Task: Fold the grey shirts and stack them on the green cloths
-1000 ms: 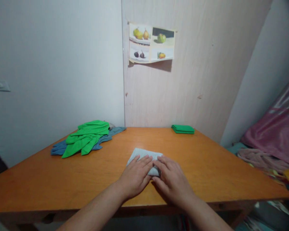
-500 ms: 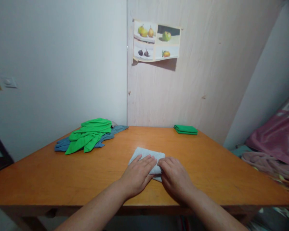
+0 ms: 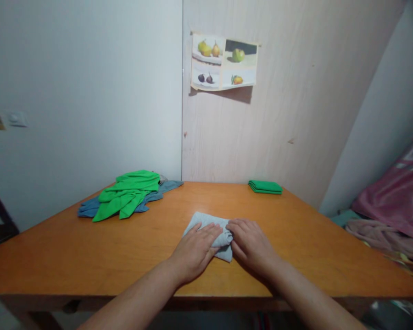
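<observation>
A light grey cloth, folded into a small bundle, lies on the wooden table in front of me. Its right end shows a rolled edge, and a lower flap sticks out toward me. My left hand rests flat across the cloth, palm down, fingers stretched out over it. At the right end, my right hand has its fingers curled around the cloth's upper right corner. The thumb side of that hand is partly hidden.
On the table, a loose heap holds a bright green cloth over a blue cloth at the back left. A neatly folded green cloth lies at the back right. Pink fabric hangs beyond the right edge.
My right hand has shifted slightly up along the cloth's right edge. The rolled end and more of the lower flap now show. My left hand has stayed nearly in place.
</observation>
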The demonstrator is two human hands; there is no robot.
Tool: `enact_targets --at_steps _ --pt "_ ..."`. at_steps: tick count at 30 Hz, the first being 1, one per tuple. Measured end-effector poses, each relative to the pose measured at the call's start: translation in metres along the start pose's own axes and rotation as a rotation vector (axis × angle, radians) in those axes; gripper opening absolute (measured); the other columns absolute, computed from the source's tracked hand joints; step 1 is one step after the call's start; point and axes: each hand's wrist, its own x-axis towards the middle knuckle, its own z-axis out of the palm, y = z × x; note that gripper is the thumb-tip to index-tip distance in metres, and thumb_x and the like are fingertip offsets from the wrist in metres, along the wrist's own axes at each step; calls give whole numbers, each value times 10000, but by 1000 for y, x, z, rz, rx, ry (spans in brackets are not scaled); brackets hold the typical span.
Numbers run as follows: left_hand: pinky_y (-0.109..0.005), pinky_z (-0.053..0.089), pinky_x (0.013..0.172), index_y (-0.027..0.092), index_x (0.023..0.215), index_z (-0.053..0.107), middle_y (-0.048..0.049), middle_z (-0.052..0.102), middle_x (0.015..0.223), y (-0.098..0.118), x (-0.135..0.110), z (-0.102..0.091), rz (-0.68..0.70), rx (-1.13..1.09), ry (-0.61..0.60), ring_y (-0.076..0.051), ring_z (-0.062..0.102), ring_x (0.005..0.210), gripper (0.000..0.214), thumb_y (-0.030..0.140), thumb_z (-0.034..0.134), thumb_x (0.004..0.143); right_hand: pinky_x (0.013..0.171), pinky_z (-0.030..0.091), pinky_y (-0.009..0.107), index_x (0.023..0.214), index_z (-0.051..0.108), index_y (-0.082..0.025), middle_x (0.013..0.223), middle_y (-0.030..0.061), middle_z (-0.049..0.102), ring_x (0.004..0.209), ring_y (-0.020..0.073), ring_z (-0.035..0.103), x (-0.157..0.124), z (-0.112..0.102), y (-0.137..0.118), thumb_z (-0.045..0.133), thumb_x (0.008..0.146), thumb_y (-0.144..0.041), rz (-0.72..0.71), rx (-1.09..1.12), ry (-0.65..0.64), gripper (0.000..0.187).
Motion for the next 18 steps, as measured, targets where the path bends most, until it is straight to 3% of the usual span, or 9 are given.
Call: enact_targets --at_steps 8,18 --pt "-454 211 1222 259 1526 346 -43 413 1559 3 -2 -3 48 65 2 -207 341 1456 513 363 422 1030 953 426 383 1237 575 -203 1214 117 644 1121 250 565 7 9 27 527 933 -273 61 -17 -41 316" --pt "-518 186 1214 323 1539 320 -52 363 1586 4 -2 -4 48 49 -55 -246 311 1470 550 414 461 1015 879 480 336 1202 577 -165 1074 111 690 1009 210 632 5 17 33 435 965 -194 99 59 -70 277"
